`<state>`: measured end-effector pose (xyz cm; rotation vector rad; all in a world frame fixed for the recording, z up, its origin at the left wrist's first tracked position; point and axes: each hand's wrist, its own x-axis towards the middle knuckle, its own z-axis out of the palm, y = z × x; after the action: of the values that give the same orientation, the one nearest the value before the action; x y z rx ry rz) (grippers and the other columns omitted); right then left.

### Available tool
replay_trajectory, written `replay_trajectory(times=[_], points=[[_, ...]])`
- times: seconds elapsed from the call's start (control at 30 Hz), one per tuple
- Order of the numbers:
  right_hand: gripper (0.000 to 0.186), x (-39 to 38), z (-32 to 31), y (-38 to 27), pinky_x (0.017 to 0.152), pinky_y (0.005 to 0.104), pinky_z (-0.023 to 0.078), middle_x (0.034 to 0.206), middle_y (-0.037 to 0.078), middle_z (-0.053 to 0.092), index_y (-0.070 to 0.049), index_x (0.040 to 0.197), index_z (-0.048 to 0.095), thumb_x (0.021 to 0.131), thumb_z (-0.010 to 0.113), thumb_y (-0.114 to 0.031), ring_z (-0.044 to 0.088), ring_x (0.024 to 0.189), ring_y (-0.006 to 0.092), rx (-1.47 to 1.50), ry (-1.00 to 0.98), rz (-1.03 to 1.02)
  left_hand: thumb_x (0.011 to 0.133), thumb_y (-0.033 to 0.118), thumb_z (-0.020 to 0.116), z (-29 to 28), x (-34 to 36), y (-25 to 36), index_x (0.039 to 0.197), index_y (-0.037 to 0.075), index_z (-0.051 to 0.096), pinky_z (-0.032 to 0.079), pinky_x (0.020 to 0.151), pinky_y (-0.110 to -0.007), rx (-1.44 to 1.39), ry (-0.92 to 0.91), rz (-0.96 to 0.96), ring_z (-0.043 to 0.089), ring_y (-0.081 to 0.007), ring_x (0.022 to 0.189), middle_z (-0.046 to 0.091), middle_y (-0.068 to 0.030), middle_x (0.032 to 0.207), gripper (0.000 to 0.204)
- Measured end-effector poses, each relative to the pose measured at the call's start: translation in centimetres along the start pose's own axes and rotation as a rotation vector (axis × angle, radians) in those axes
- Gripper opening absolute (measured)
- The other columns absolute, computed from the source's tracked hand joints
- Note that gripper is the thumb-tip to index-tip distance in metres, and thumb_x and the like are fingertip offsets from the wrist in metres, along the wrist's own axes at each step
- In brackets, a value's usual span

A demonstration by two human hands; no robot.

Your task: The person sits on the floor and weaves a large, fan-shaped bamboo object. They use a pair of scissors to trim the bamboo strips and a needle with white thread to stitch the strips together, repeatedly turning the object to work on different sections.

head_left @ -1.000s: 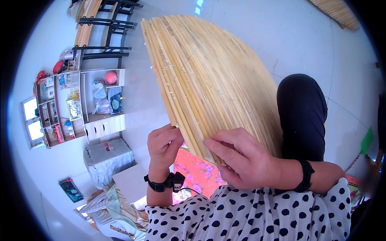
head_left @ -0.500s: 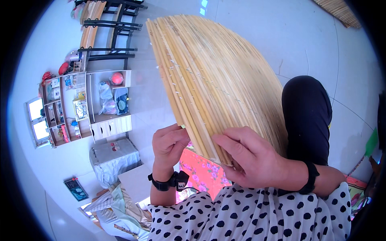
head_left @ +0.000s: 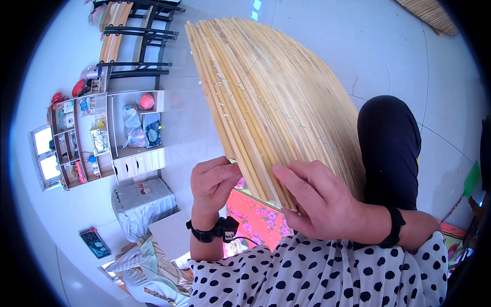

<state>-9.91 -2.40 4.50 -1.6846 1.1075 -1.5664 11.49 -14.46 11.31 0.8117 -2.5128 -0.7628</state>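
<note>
A mat of pale straw-coloured reed stalks (head_left: pixel 271 97), bound side by side with thin thread, stretches from my lap up and away over the floor. My left hand (head_left: pixel 212 184) pinches the near left edge of the mat with curled fingers. My right hand (head_left: pixel 319 202) lies over the near ends of the stalks, fingers pressing and gripping them. Both wrists carry black bands. My knee in black trousers (head_left: pixel 388 148) sits under the mat's right side.
A white shelf unit (head_left: pixel 110 135) with bags and small items stands at the left, a dark metal rack (head_left: pixel 135 38) beyond it. A cloth-covered box (head_left: pixel 143 202) sits near my left arm. A pink flowered cloth (head_left: pixel 255 217) lies below the mat. Another reed mat (head_left: pixel 429 13) lies top right.
The view has shifted slightly; my right hand's fingers have slid a little along the stalk ends, and my left hand keeps its pinch on the mat edge.
</note>
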Motion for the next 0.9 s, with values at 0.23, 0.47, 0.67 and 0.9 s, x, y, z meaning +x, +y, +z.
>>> replay_trajectory(times=[0.23,0.47,0.67,0.9], points=[[0.049,0.3,0.3,-0.1,0.073,0.0369,0.051,0.105,0.018,0.056,0.011,0.121,0.06,0.073,0.069,0.002,0.06,0.086,0.0308,0.017,0.069,-0.04,0.076,0.003,0.075,-0.8,0.2,0.1,0.098,0.006,0.072,0.033,0.044,-0.03,0.089,-0.054,0.031,0.047,-0.0178,0.047,0.049,-0.0044,0.058,0.022],[0.047,0.5,0.3,0.0,0.066,0.0357,0.05,0.101,0.017,0.058,0.011,0.117,0.062,0.072,0.071,0.003,0.06,0.08,0.0285,0.008,0.099,-0.06,0.075,0.002,0.075,-0.5,0.6,0.4,0.094,0.006,0.073,0.032,0.043,-0.03,0.049,-0.041,0.024,0.046,-0.0176,0.047,0.047,-0.004,0.057,0.019],[0.045,0.4,0.5,-0.1,0.066,0.0349,0.051,0.103,0.016,0.058,0.009,0.117,0.063,0.074,0.072,0.003,0.06,0.079,0.0271,0.026,0.122,-0.025,0.08,-0.001,0.072,-0.9,1.3,0.8,0.1,0.001,0.071,0.046,0.052,-0.03,-0.032,-0.199,-0.061,0.063,-0.0243,0.059,0.065,-0.0114,0.072,0.02],[0.041,0.4,0.7,-0.2,0.068,0.0333,0.052,0.103,0.014,0.059,0.007,0.115,0.066,0.075,0.073,0.002,0.062,0.081,0.0262,-0.009,0.156,-0.013,0.083,-0.003,0.068,-2.0,2.5,0.9,0.107,-0.002,0.068,0.053,0.061,-0.031,-0.092,-0.368,-0.071,0.07,-0.0292,0.071,0.071,-0.0149,0.085,0.024]])
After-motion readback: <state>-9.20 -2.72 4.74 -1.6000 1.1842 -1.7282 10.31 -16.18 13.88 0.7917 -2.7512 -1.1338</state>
